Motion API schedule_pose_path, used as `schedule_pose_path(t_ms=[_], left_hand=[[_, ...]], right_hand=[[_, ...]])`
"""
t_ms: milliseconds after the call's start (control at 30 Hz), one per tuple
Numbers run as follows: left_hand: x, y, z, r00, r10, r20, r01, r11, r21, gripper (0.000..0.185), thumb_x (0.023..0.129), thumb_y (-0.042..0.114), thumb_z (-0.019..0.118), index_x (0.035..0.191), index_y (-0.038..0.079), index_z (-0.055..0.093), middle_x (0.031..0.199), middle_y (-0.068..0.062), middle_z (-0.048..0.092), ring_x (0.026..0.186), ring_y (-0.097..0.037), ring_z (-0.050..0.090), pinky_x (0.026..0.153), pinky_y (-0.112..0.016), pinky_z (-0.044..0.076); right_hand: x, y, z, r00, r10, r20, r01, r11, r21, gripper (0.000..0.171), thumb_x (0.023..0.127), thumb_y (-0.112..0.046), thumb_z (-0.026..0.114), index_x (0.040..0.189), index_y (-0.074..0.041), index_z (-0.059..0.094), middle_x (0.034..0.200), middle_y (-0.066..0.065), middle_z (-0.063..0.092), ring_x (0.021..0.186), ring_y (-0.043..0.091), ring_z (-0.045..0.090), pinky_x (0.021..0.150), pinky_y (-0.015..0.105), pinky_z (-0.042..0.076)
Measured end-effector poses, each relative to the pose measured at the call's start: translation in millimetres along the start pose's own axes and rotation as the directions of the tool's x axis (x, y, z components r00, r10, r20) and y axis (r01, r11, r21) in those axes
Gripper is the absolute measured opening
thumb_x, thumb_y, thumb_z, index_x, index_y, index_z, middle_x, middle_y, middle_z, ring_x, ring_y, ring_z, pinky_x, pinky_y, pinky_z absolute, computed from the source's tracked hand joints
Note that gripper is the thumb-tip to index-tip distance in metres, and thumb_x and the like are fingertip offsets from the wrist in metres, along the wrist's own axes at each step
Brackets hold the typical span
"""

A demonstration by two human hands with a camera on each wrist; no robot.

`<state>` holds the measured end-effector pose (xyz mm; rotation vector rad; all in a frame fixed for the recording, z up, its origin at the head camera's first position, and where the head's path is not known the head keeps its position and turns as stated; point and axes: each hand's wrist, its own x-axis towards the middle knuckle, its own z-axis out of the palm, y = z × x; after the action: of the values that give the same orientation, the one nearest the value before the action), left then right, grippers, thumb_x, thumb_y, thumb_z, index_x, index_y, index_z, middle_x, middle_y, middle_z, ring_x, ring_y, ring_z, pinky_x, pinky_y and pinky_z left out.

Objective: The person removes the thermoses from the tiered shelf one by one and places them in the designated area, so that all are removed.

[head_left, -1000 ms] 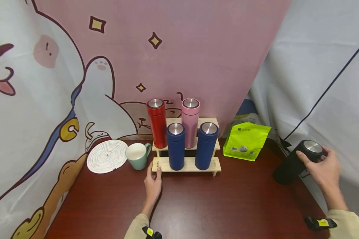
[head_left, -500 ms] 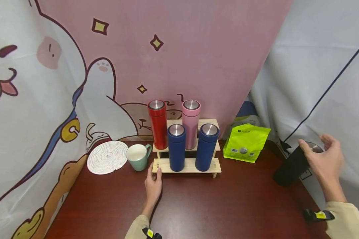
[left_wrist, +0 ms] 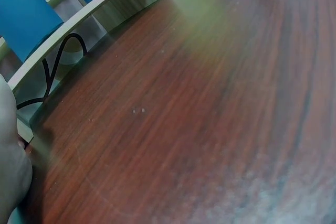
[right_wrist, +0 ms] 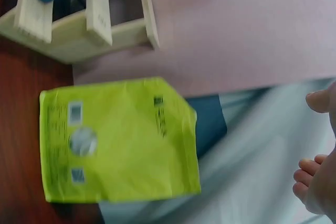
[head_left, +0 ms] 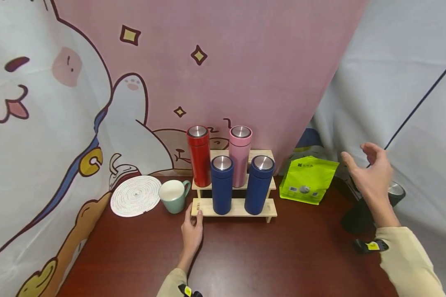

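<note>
Two hands are seen over a dark wooden table (head_left: pixel 282 255). The left hand (head_left: pixel 191 232) is laid flat on the table, palm down, with its fingers straight and close together; its fingertips touch the front left corner of the wooden rack (head_left: pixel 235 208). Nothing is gripped by it. The forearm runs up from the lower edge of the head view in a pale sleeve.

The right hand (head_left: pixel 369 175) is held up in the air at the right, clear of the table, with its fingers spread and loosely bent and the thumb stretched toward the left. Nothing is held in it. Just below and behind its wrist a black flask (head_left: pixel 364 212) is seen, tilted against the grey curtain (head_left: pixel 394 82), its steel cap (head_left: pixel 395 189) showing beside the wrist; the hand is apart from it. In the right wrist view only the fingertips (right_wrist: pixel 315 182) are caught at the frame's edge.

Five flasks can be counted in all. Four stand upright on the rack: one red flask (head_left: pixel 198 156) and one pink flask (head_left: pixel 240 156) on the upper step, two blue flasks on the lower step, the left blue flask (head_left: pixel 221 185) and the right blue flask (head_left: pixel 259 185). The fifth is the black one at the right.

One green mug (head_left: pixel 174 196) is set just left of the rack, and one white coaster (head_left: pixel 135 195) of coiled rope lies beside it. One lime pouch (head_left: pixel 307 180) leans between the rack and the black flask.
</note>
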<state>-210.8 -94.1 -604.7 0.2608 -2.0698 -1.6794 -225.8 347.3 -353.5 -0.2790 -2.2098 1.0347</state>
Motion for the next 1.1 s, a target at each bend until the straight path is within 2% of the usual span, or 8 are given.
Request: schedule_pose_path(t_ms=[133, 333, 500, 733, 867, 967, 1100], left_hand=[[-0.3, -0.2, -0.1, 1.0, 0.008, 0.0, -0.008, 1.0, 0.002, 0.049, 0.1, 0.019, 0.066, 0.146, 0.009, 0.053, 0.135, -0.017, 0.065, 0.109, -0.031, 0.07, 0.092, -0.046, 0.057], [0.1, -1.6, 0.8, 1.0, 0.023, -0.013, -0.022, 0.999, 0.025, 0.047, 0.099, 0.017, 0.067, 0.144, 0.01, 0.056, 0.129, -0.016, 0.068, 0.101, -0.026, 0.071, 0.085, -0.035, 0.059], [0.3, -1.7, 0.9, 1.0, 0.019, -0.009, -0.019, 1.0, 0.011, 0.048, 0.099, 0.017, 0.066, 0.145, 0.01, 0.055, 0.13, -0.017, 0.068, 0.104, -0.026, 0.07, 0.089, -0.039, 0.059], [1.5, -3.3, 1.5, 0.999, 0.037, -0.016, -0.037, 0.999, 0.01, 0.048, 0.099, 0.017, 0.066, 0.145, 0.009, 0.055, 0.131, -0.017, 0.067, 0.105, -0.028, 0.07, 0.089, -0.042, 0.059], [2.1, -5.2, 1.9, 0.999, 0.037, -0.022, -0.036, 0.999, 0.015, 0.047, 0.099, 0.018, 0.067, 0.144, 0.01, 0.056, 0.13, -0.016, 0.068, 0.103, -0.025, 0.07, 0.087, -0.035, 0.059], [2.3, -5.9, 1.8, 0.999, 0.038, -0.021, -0.038, 0.999, 0.013, 0.047, 0.099, 0.018, 0.066, 0.145, 0.01, 0.055, 0.13, -0.016, 0.069, 0.104, -0.025, 0.07, 0.087, -0.035, 0.059], [1.2, -5.8, 2.0, 0.999, 0.037, -0.017, -0.037, 0.999, 0.001, 0.048, 0.099, 0.018, 0.066, 0.145, 0.009, 0.055, 0.131, -0.017, 0.068, 0.106, -0.028, 0.07, 0.089, -0.042, 0.059]], right_hand=[[-1, -15, 18, 0.999, -0.039, 0.031, 0.038, 0.998, 0.049, 0.064, 0.093, -0.035, 0.071, 0.147, -0.008, 0.047, 0.143, 0.014, 0.056, 0.138, 0.03, 0.049, 0.122, 0.032, 0.034], [-6, -38, 42, 0.99, -0.112, 0.082, 0.1, 0.987, 0.129, 0.062, 0.094, -0.032, 0.072, 0.144, -0.004, 0.049, 0.142, 0.018, 0.057, 0.137, 0.033, 0.051, 0.12, 0.038, 0.037], [-10, -59, 62, 0.98, -0.166, 0.113, 0.146, 0.975, 0.165, 0.063, 0.093, -0.033, 0.073, 0.143, -0.002, 0.05, 0.141, 0.016, 0.059, 0.136, 0.033, 0.052, 0.118, 0.043, 0.039], [-14, -90, 86, 0.968, -0.186, 0.171, 0.144, 0.962, 0.234, 0.063, 0.094, -0.033, 0.073, 0.143, -0.001, 0.05, 0.141, 0.016, 0.06, 0.135, 0.032, 0.054, 0.116, 0.046, 0.041], [-17, -106, 98, 0.955, -0.213, 0.205, 0.159, 0.954, 0.253, 0.063, 0.093, -0.033, 0.073, 0.142, 0.001, 0.05, 0.138, 0.018, 0.061, 0.132, 0.035, 0.055, 0.114, 0.049, 0.043], [-19, -117, 107, 0.945, -0.227, 0.236, 0.161, 0.95, 0.267, 0.064, 0.093, -0.034, 0.073, 0.141, 0.001, 0.05, 0.137, 0.02, 0.061, 0.131, 0.035, 0.055, 0.114, 0.049, 0.043], [-23, -131, 116, 0.93, -0.231, 0.287, 0.147, 0.947, 0.285, 0.064, 0.093, -0.033, 0.074, 0.142, 0.001, 0.05, 0.139, 0.02, 0.061, 0.133, 0.034, 0.054, 0.116, 0.047, 0.041]])
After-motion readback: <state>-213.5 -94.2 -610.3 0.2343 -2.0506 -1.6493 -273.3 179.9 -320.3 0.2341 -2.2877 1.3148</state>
